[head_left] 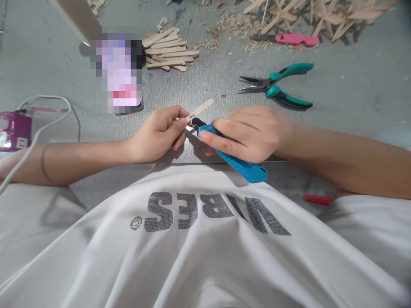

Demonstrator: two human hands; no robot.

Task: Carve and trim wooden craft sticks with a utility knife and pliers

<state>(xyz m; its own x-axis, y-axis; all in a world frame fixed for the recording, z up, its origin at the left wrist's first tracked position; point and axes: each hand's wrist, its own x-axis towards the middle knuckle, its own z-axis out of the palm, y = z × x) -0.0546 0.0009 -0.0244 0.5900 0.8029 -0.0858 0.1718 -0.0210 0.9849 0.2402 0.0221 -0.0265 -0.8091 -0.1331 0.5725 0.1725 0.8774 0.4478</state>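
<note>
Between the fingers and thumb of my left hand is one end of a pale wooden craft stick, its free end slanting up to the right. A blue utility knife lies in the grip of my right hand, thumb and fingers wrapped round its handle. The knife's black tip meets the stick close to my left fingertips. A small dark mark shows on the stick there. How far the blade reaches is hard to make out. Both hands are just above the table's near edge.
Green-handled long-nose pliers lie spread beyond my right hand. A pile of craft sticks is beside a blurred phone-like object. Farther back are a pink knife, wood shavings and stick assemblies. A cable passes a purple box.
</note>
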